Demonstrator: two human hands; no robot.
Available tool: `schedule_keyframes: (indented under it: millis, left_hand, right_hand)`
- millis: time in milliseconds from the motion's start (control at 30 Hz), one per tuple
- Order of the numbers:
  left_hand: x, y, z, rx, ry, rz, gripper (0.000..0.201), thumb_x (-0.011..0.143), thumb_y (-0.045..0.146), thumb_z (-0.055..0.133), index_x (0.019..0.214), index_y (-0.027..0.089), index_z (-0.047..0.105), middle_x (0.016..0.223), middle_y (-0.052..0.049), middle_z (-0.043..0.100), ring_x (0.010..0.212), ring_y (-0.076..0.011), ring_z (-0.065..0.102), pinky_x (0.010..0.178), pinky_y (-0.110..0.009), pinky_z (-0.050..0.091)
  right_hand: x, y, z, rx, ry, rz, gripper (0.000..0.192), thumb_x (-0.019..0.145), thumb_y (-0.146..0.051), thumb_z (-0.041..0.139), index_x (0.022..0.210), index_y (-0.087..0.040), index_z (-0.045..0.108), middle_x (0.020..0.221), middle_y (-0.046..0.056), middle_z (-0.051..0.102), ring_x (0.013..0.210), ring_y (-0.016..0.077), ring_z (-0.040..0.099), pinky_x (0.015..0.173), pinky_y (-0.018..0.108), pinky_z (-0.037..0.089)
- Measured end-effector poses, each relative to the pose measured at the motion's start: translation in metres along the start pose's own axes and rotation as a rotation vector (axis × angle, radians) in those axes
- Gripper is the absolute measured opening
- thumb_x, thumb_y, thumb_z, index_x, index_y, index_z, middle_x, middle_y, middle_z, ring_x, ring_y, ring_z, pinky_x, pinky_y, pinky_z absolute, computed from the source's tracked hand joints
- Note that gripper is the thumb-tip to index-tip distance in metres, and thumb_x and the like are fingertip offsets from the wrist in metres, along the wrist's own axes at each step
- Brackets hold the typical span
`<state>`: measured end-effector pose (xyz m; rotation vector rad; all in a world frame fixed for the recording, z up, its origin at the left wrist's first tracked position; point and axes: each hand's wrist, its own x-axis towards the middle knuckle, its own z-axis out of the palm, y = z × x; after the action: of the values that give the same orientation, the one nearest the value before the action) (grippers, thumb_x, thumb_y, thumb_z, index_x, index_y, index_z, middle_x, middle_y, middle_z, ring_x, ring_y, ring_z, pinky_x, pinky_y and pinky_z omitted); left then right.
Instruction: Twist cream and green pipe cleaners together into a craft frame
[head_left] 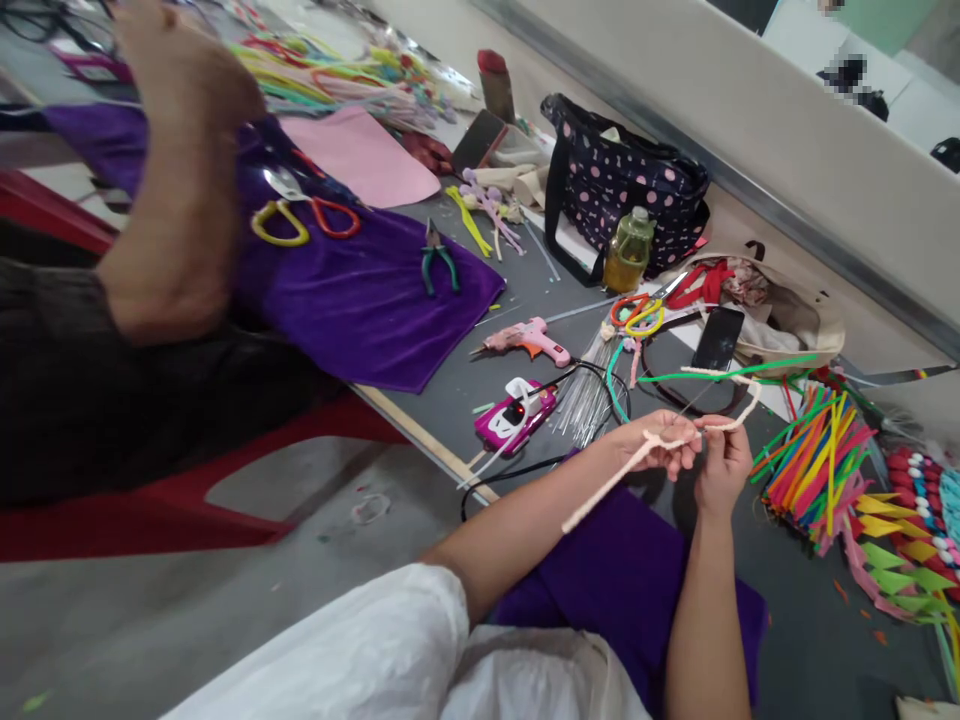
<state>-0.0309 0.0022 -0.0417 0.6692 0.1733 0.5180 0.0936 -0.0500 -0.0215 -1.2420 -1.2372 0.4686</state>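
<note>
My left hand (664, 445) pinches a cream pipe cleaner (606, 492), whose loose end slants down across my left forearm. My right hand (724, 465) grips the same fuzzy stem close beside the left fingers, and its other end curls up and back to the left. A thin wire seems to run up from between the fingertips. Behind the hands lies a long green pipe cleaner (780, 366). Under my forearms a purple cloth (600, 570) is spread. Clear glue sticks or thin transparent strips (589, 395) lie just left of the hands.
A pink glue gun (529, 340), a magenta power strip (517, 415) with cords, pliers (437, 262) and scissors (641, 315) lie leftward. A dotted bag (622, 180), glass bottle (628, 250) and phone (718, 338) stand or lie behind. Colourful strips (817, 460) are at right. A co-worker's arm (180, 200) is at left.
</note>
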Motion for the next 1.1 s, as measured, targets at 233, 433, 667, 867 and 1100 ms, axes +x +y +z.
schedule_keyframes:
  millis: [233, 433, 667, 867, 1100]
  left_hand:
    - [-0.004, 0.006, 0.002, 0.136, 0.021, -0.003, 0.039, 0.064, 0.039, 0.080, 0.080, 0.007, 0.066, 0.062, -0.008, 0.068, 0.046, -0.0129, 0.062, 0.044, -0.020, 0.049]
    - [-0.006, 0.009, 0.005, 0.236, 0.062, 0.035, 0.039, 0.064, 0.040, 0.080, 0.081, 0.007, 0.066, 0.058, -0.005, 0.066, 0.045, -0.0101, 0.060, 0.046, -0.018, 0.046]
    - [-0.008, 0.010, 0.007, 0.371, 0.086, 0.090, 0.041, 0.066, 0.044, 0.078, 0.079, 0.008, 0.063, 0.060, -0.004, 0.065, 0.046, -0.0090, 0.057, 0.049, -0.019, 0.045]
    - [-0.007, 0.008, 0.009, 0.468, 0.090, 0.110, 0.041, 0.067, 0.046, 0.076, 0.078, 0.008, 0.063, 0.060, -0.003, 0.064, 0.048, -0.0078, 0.056, 0.051, -0.019, 0.045]
    - [-0.008, 0.009, 0.011, 0.503, 0.129, 0.133, 0.043, 0.070, 0.048, 0.073, 0.081, 0.008, 0.064, 0.062, -0.004, 0.065, 0.050, -0.0087, 0.059, 0.051, -0.018, 0.044]
  right_hand:
    - [0.004, 0.002, -0.014, -0.067, -0.087, 0.033, 0.018, 0.085, -0.034, 0.058, 0.082, -0.018, 0.065, 0.080, 0.002, 0.064, 0.076, 0.0174, 0.059, 0.072, 0.030, 0.045]
    - [0.006, 0.001, -0.023, -0.044, -0.113, 0.091, 0.016, 0.081, -0.034, 0.064, 0.081, -0.018, 0.066, 0.080, 0.002, 0.065, 0.074, 0.0169, 0.059, 0.070, 0.029, 0.045]
    - [0.007, -0.001, -0.028, 0.037, -0.157, 0.210, 0.019, 0.078, -0.036, 0.065, 0.081, -0.018, 0.066, 0.073, 0.000, 0.063, 0.061, 0.0129, 0.054, 0.058, 0.025, 0.042]
    - [0.008, -0.001, -0.035, 0.034, -0.184, 0.334, 0.021, 0.074, -0.038, 0.068, 0.076, -0.017, 0.066, 0.063, -0.002, 0.059, 0.055, 0.0112, 0.049, 0.053, 0.024, 0.038]
    - [0.009, -0.002, -0.039, 0.165, -0.215, 0.450, 0.014, 0.074, -0.033, 0.071, 0.078, -0.019, 0.071, 0.068, 0.001, 0.067, 0.060, 0.0132, 0.057, 0.056, 0.024, 0.042]
